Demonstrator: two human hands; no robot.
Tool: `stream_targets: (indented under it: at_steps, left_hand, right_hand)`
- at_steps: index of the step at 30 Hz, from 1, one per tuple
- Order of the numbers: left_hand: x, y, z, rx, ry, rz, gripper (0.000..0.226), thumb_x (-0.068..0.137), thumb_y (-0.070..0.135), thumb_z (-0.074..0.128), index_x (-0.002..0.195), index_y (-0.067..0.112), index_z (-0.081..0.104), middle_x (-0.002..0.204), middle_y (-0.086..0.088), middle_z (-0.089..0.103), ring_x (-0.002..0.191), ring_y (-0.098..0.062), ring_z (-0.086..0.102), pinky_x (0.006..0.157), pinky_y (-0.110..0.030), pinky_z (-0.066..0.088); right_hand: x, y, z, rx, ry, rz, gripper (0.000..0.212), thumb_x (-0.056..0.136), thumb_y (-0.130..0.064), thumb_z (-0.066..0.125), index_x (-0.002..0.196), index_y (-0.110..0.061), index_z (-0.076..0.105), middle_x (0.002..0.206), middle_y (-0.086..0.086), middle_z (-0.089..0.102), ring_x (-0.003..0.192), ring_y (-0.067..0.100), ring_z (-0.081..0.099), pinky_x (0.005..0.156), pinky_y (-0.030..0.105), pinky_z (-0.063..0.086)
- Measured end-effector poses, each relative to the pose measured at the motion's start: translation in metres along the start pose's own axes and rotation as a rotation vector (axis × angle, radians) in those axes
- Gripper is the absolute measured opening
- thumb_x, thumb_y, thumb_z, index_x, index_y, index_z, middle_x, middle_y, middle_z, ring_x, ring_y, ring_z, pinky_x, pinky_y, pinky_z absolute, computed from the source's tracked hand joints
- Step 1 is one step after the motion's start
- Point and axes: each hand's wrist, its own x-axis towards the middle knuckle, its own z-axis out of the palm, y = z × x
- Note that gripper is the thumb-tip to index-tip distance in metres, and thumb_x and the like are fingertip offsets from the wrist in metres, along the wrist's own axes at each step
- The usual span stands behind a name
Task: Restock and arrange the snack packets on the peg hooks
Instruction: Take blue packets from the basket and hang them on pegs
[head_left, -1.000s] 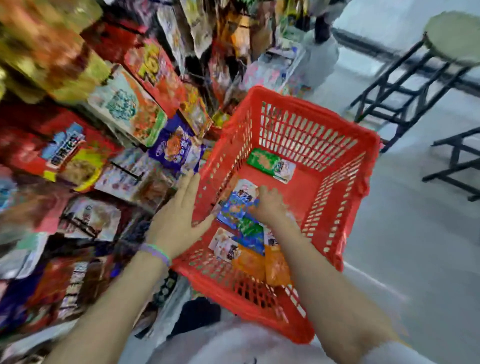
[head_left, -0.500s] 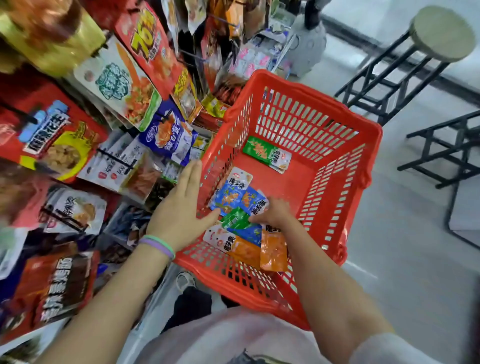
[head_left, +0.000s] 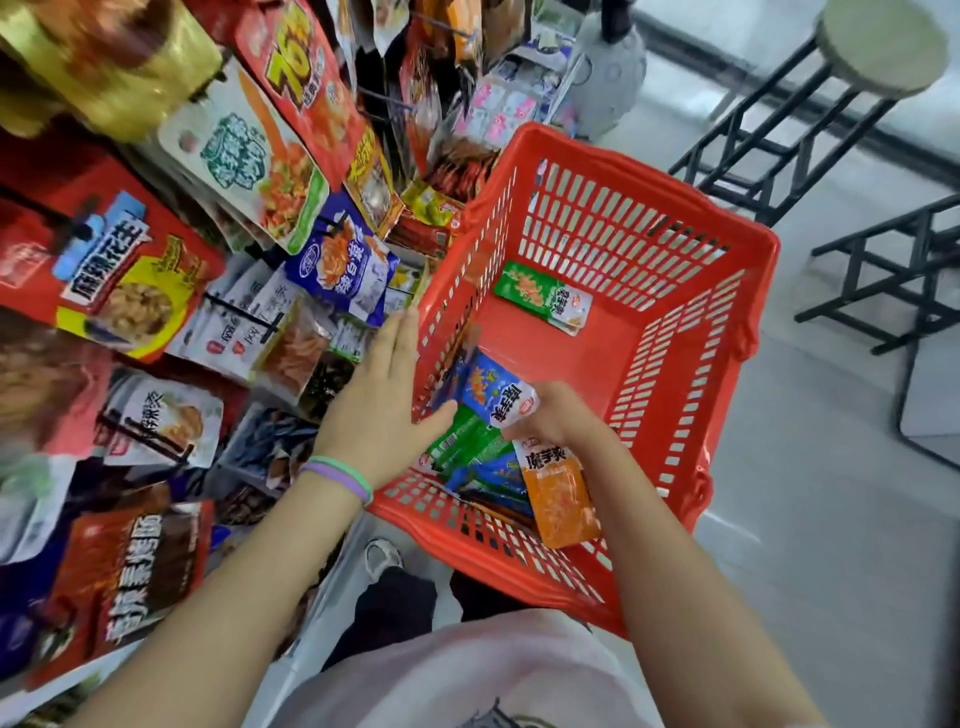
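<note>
A red slatted basket (head_left: 691, 322) carries the loose packets. On its bare floor, toward the far wall, a green packet (head_left: 543, 296) lies flat and alone. At the near wall a heap lies together: an orange packet (head_left: 558, 499), a blue packet (head_left: 493, 389) and green ones (head_left: 465, 441) overlapping.

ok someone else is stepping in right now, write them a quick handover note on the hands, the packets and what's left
Left hand: open, flat against the red basket wall.
Right hand: inside the basket, pinching a blue packet.
Beneath it lie green, blue and orange packets; one green packet lies apart at the far end.
Done: nothing from the basket visibly hung.
Left: hang every basket packet on the peg hooks.
</note>
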Motion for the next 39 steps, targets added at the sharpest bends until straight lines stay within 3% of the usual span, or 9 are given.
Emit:
stream_targets:
  at_steps: [5, 10, 14, 18, 24, 27, 32, 36, 39]
  left_hand:
    - [0.001, 0.009, -0.01, -0.014, -0.009, 0.037, 0.102, 0.092, 0.054, 0.064, 0.163, 0.012, 0.005, 0.171, -0.006, 0.003, 0.158, -0.024, 0.0, 0.129, -0.042, 0.007]
    - [0.008, 0.046, -0.029, -0.302, 0.071, 0.016, 0.119, 0.078, 0.05, 0.083, 0.163, 0.021, 0.005, 0.166, -0.002, 0.027, 0.152, -0.021, 0.025, 0.123, -0.045, 0.028]
    - [0.019, 0.071, -0.049, -0.465, -0.138, -0.041, 0.125, 0.061, 0.061, 0.086, 0.16, 0.032, 0.017, 0.158, 0.006, 0.039, 0.142, -0.012, 0.038, 0.113, -0.034, 0.036]
    - [0.029, 0.098, -0.066, -0.205, -0.387, -0.005, 0.108, 0.068, 0.057, 0.087, 0.154, 0.023, 0.03, 0.148, 0.005, 0.04, 0.144, -0.021, 0.037, 0.111, -0.032, 0.035]
    - [0.025, 0.119, -0.054, -0.396, -0.422, 0.031, 0.086, 0.081, 0.028, 0.085, 0.142, 0.032, 0.025, 0.131, 0.029, 0.029, 0.127, 0.0, 0.034, 0.095, -0.01, 0.03]
    - [0.021, 0.113, -0.034, -0.599, -0.415, -0.044, 0.076, 0.074, 0.024, 0.091, 0.127, 0.04, 0.04, 0.119, 0.033, 0.048, 0.124, -0.004, 0.055, 0.084, -0.007, 0.042]
    - [0.011, 0.117, -0.02, -0.718, -0.366, -0.062, 0.071, 0.073, 0.014, 0.092, 0.115, 0.051, 0.049, 0.114, 0.031, 0.058, 0.102, 0.014, 0.059, 0.095, -0.015, 0.049]
    - [0.001, 0.107, -0.013, -0.748, -0.271, -0.176, 0.058, 0.076, 0.025, 0.091, 0.121, 0.041, 0.058, 0.117, 0.019, 0.067, 0.112, -0.01, 0.064, 0.103, -0.037, 0.051]
    - [-0.01, 0.098, -0.012, -0.878, -0.131, -0.301, 0.042, 0.081, 0.028, 0.087, 0.116, 0.036, 0.065, 0.113, 0.014, 0.073, 0.103, -0.009, 0.069, 0.097, -0.038, 0.055]
  right_hand:
    - [-0.034, -0.025, -0.03, 0.139, 0.077, -0.23, 0.025, 0.074, -0.007, 0.087, 0.066, -0.018, 0.067, 0.056, -0.01, 0.062, 0.045, 0.0, 0.049, 0.047, 0.022, 0.041]
    - [-0.077, -0.044, -0.072, 0.306, 0.067, -0.409, 0.015, 0.074, -0.009, 0.088, 0.08, -0.011, 0.075, 0.073, 0.001, 0.075, 0.063, 0.012, 0.065, 0.064, 0.032, 0.057]
    - [-0.097, -0.051, -0.099, 0.498, -0.013, -0.536, 0.032, 0.072, -0.008, 0.083, 0.101, -0.001, 0.074, 0.103, 0.016, 0.076, 0.094, 0.031, 0.072, 0.095, 0.053, 0.056]
    - [-0.106, -0.057, -0.112, 0.549, -0.036, -0.565, 0.041, 0.07, -0.008, 0.081, 0.109, 0.002, 0.071, 0.106, 0.017, 0.076, 0.096, 0.031, 0.073, 0.091, 0.047, 0.058]
    - [-0.104, -0.054, -0.105, 0.737, 0.037, -0.536, 0.023, 0.08, 0.008, 0.075, 0.1, -0.004, 0.073, 0.097, 0.016, 0.076, 0.083, 0.027, 0.074, 0.076, 0.038, 0.059]
    - [-0.097, -0.048, -0.098, 0.788, 0.03, -0.522, 0.022, 0.08, 0.003, 0.078, 0.1, -0.006, 0.075, 0.101, 0.017, 0.076, 0.088, 0.032, 0.074, 0.078, 0.041, 0.059]
    - [-0.09, -0.049, -0.08, 0.9, 0.083, -0.448, 0.017, 0.085, 0.002, 0.074, 0.1, -0.005, 0.073, 0.1, 0.017, 0.076, 0.092, 0.034, 0.074, 0.082, 0.046, 0.059]
    - [-0.085, -0.05, -0.074, 0.903, 0.136, -0.405, 0.006, 0.086, -0.013, 0.076, 0.091, -0.015, 0.075, 0.101, 0.021, 0.074, 0.091, 0.034, 0.07, 0.087, 0.06, 0.057]
    - [-0.087, -0.046, -0.084, 0.74, 0.28, -0.413, 0.005, 0.097, -0.017, 0.066, 0.096, -0.016, 0.071, 0.087, 0.009, 0.072, 0.077, 0.021, 0.069, 0.076, 0.042, 0.062]
